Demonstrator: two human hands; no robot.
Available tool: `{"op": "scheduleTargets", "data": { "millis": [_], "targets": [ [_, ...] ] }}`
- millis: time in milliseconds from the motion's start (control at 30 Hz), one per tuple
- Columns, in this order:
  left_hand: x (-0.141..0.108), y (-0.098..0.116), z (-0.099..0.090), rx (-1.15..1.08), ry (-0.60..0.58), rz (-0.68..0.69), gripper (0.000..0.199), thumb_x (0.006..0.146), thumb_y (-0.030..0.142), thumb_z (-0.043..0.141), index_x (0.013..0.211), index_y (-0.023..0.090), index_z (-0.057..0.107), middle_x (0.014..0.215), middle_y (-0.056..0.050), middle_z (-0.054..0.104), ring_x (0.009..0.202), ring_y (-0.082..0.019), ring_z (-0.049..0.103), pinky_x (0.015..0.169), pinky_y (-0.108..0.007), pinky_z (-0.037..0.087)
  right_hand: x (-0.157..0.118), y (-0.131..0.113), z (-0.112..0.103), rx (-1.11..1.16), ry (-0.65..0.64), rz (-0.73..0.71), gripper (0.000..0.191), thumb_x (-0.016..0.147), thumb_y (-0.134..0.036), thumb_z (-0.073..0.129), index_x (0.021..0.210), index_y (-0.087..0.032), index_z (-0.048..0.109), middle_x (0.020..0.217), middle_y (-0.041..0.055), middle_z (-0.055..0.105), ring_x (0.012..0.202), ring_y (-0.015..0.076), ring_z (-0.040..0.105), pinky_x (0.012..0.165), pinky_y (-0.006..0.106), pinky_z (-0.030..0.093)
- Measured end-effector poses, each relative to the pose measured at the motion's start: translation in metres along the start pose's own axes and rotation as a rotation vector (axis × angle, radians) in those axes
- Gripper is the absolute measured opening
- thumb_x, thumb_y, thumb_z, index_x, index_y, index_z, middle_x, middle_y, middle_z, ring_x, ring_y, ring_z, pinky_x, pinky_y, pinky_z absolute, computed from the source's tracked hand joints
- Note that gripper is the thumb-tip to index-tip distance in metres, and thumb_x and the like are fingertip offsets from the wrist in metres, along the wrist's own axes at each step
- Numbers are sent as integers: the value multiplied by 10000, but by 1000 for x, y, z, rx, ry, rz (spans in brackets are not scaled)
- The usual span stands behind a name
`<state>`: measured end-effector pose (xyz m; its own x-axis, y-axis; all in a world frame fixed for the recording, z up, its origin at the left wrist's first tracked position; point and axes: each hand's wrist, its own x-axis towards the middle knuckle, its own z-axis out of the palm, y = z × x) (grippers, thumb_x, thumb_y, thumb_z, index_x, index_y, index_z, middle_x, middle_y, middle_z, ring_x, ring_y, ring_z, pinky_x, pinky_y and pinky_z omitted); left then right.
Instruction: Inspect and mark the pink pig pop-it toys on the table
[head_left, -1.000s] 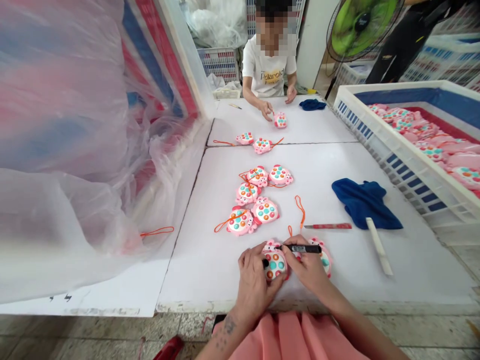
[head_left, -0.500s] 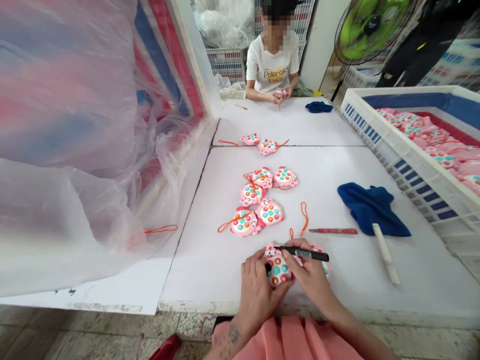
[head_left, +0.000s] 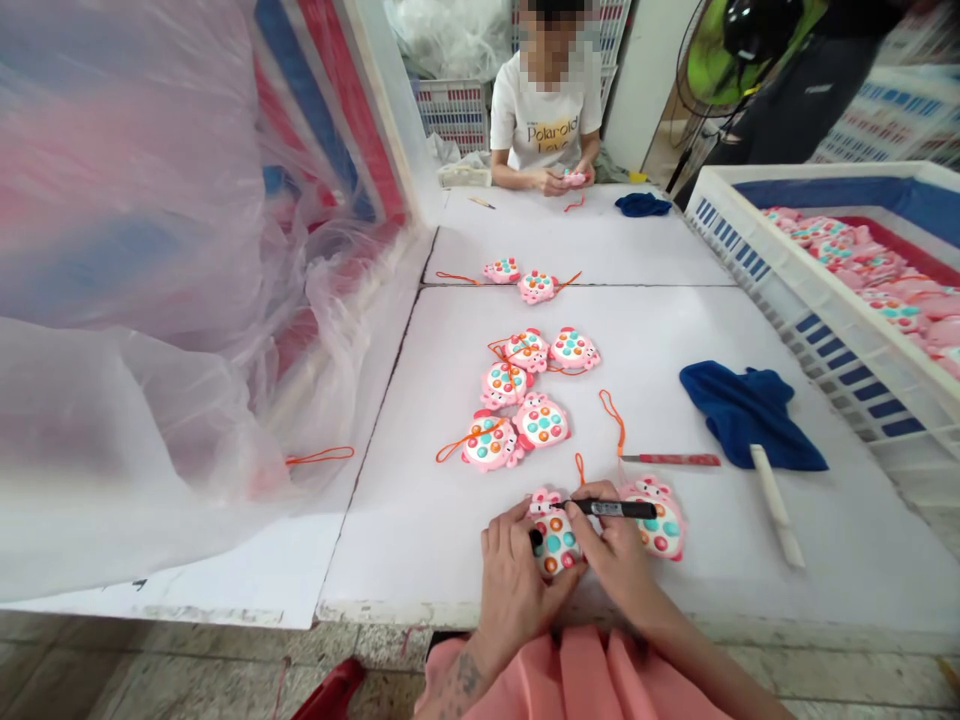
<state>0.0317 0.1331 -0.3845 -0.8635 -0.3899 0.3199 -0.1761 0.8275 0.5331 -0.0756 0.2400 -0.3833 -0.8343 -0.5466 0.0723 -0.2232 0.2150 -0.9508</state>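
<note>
My left hand [head_left: 511,560] is closed round a pink pig-faced pop toy [head_left: 556,545] at the table's near edge. A small black cap [head_left: 535,538] shows between its fingers. A black marker pen [head_left: 619,509] is gripped in my right hand [head_left: 611,550], its tip at the toy's face. Just right of that hand lies a second pig toy [head_left: 661,520], partly covered by the hand and marker. Several more such toys [head_left: 542,422] with orange cord loops lie farther up the table.
A red-handled craft knife [head_left: 675,460], a blue cloth [head_left: 750,415] and a whitish strip [head_left: 776,505] lie at right. Beyond them stands a white crate [head_left: 817,330] of pink toys. Plastic sheeting [head_left: 315,360] hangs at left. Across the table a person [head_left: 546,130] handles another toy.
The second pig toy beside my right hand has come further into sight. Both hands keep their hold, with the marker still at the face. The far person has lowered their toy slightly.
</note>
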Motion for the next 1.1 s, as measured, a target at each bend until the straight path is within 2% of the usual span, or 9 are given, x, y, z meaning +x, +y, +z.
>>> {"op": "scheduleTargets", "data": {
  "millis": [500,1100],
  "targets": [
    [-1,-4,3,23,-13,17,529,764,500,681,1103,154,469,1166,-184,580,1017,-309,570,795,-469,469,3,5,-1,-43,-30,-27,37,924,-255,505,907,-223,515,847,7,560,813,169,563,770,304,437],
    [-2,-3,2,14,-14,9,501,774,484,667,1112,166,479,1187,-183,570,1032,-315,567,817,-485,475,5,-2,-4,-50,-63,-39,27,919,-246,506,903,-227,514,845,9,571,802,171,576,749,306,463]
  ]
}}
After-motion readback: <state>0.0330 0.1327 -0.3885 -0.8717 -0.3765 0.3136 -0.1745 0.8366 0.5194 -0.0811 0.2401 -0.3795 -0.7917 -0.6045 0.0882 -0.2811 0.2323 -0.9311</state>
